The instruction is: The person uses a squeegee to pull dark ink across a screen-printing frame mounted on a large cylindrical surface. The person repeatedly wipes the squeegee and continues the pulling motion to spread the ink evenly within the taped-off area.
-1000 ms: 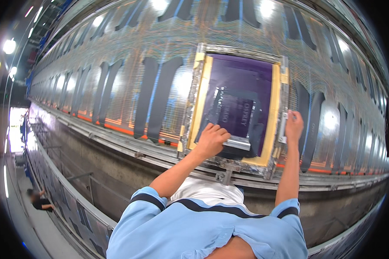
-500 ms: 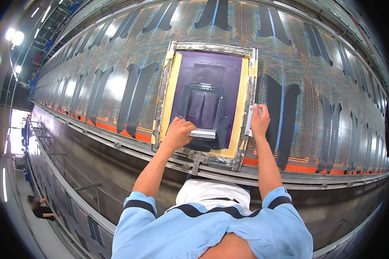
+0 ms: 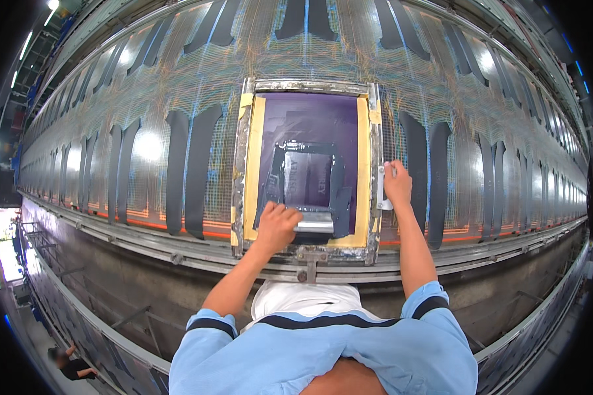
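Note:
A screen-printing frame [image 3: 373, 148] with worn metal edges and yellow tape lies flat on a long table. Its purple mesh [image 3: 310, 112] carries dark wet ink [image 3: 341, 191] around a paler lettered rectangle. Near the frame's close end, my left hand [image 3: 280, 226] is closed around one end of a squeegee [image 3: 316, 222] with a silvery metal holder, which rests across the mesh; its lower edge is hard to see against the ink. On the frame's right side my right hand [image 3: 397, 184] grips a metal side handle [image 3: 381, 189], fingers curled over it.
Dark fabric strips [image 3: 207, 158] lie in pairs along the table [image 3: 151, 178], which is marked with many coloured lines. A metal rail [image 3: 178, 253] runs along the near edge, with a bracket [image 3: 311, 263] at the frame. Another person [image 3: 72, 362] stands far off at lower left.
The whole view has turned and shifted, so the frame appears lower and straighter. Both hands keep their grips. The squeegee stays near the frame's close end, and the lettered rectangle looks paler.

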`<move>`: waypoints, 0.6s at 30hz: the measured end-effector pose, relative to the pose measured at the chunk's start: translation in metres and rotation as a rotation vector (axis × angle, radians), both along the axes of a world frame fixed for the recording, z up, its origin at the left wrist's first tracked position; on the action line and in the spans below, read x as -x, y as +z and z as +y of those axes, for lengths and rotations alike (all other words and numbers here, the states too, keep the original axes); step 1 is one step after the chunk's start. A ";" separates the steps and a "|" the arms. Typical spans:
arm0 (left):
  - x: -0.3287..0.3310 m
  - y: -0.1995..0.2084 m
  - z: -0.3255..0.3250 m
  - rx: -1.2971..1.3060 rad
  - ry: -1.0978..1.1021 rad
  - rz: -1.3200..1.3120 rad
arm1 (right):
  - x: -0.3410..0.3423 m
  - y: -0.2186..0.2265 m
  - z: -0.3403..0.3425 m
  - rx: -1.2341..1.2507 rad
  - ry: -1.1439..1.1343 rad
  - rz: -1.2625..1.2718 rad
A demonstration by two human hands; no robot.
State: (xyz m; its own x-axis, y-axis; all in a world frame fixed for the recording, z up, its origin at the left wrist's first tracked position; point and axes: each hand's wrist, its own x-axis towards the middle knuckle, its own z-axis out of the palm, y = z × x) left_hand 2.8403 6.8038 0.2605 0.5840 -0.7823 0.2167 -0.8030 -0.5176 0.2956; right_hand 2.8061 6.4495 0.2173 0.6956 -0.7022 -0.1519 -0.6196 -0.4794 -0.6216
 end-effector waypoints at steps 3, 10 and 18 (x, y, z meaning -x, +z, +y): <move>-0.078 -0.003 -0.031 0.016 -0.006 -0.044 | -0.009 0.009 -0.008 0.091 0.186 -0.053; -0.170 0.024 -0.064 -0.053 -0.044 0.103 | -0.081 0.097 0.042 -0.193 0.818 -0.268; -0.167 0.002 -0.069 -0.014 -0.023 0.164 | -0.113 0.023 0.079 0.165 0.942 -0.122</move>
State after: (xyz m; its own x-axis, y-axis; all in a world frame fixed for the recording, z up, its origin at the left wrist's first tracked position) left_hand 3.0073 6.7343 0.2630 0.5926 -0.7982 0.1084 -0.7561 -0.5048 0.4165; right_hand 2.9187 6.5280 0.2399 0.9892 0.1461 0.0093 0.1283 -0.8344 -0.5361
